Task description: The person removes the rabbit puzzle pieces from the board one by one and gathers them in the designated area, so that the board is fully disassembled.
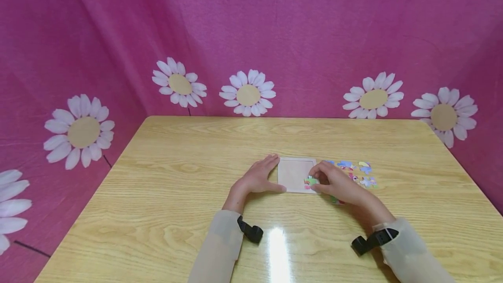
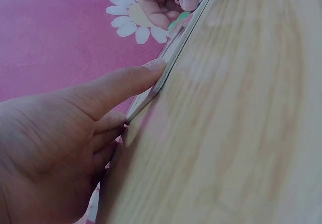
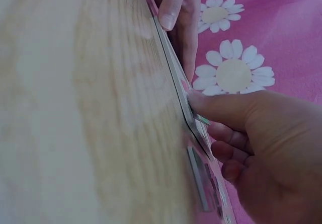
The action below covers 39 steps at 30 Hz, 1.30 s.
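A shallow pale puzzle tray (image 1: pixel 291 174) lies flat on the table. My left hand (image 1: pixel 259 176) rests at its left side, fingers extended towards the far corner and thumb on the near corner. Seen from the left wrist, that thumb (image 2: pixel 146 73) lies straight along the tray's rim. Over the tray's right side, my right hand (image 1: pixel 334 182) pinches a green and red jigsaw piece (image 1: pixel 310 181) between thumb and fingers. The right wrist view shows the piece's edge (image 3: pixel 201 119) close to the tray; contact with the tray floor cannot be told.
Several loose jigsaw pieces (image 1: pixel 365 168) lie right of the tray, some partly hidden by my right hand. One green and red piece (image 1: pixel 336 200) sits nearer me, under the right wrist. A pink cloth with daisies (image 1: pixel 298 56) hangs behind the wooden table (image 1: pixel 177 178).
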Motion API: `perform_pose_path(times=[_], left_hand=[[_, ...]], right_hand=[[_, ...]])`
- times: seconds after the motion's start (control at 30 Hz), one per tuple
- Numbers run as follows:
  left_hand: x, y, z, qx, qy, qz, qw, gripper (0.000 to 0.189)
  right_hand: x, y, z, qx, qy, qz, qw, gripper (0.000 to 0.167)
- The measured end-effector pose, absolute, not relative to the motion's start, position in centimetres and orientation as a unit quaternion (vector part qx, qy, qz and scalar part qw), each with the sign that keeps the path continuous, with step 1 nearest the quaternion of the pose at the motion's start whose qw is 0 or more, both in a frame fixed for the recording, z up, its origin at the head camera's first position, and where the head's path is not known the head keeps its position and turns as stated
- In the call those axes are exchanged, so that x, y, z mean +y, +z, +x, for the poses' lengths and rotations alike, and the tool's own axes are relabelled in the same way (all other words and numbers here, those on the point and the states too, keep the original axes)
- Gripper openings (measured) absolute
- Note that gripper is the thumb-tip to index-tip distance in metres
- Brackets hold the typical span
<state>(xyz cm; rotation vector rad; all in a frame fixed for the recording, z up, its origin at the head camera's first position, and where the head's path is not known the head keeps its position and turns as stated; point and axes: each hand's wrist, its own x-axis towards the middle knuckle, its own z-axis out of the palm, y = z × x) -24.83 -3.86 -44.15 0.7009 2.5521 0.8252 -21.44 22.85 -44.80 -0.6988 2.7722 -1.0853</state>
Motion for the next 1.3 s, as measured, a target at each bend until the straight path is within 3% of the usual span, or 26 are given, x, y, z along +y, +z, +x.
perform_pose_path(times=[0.37, 0.63, 1.3], left_hand=[[-3.8, -44.3, -24.9, 0.906, 0.290, 0.252, 0.180, 0.095], [-3.8, -44.2, -24.8, 0.907, 0.286, 0.253, 0.181, 0.095], [-3.8, -44.3, -24.9, 0.904, 0.300, 0.247, 0.178, 0.094]], right_hand=[[22.6, -45.4, -20.4, 0.897, -0.364, -0.244, -0.052, 0.018], [22.6, -45.5, -20.1, 0.887, -0.382, -0.251, -0.071, 0.014], [27.4, -45.2, -18.1, 0.877, -0.397, -0.240, -0.123, 0.024]])
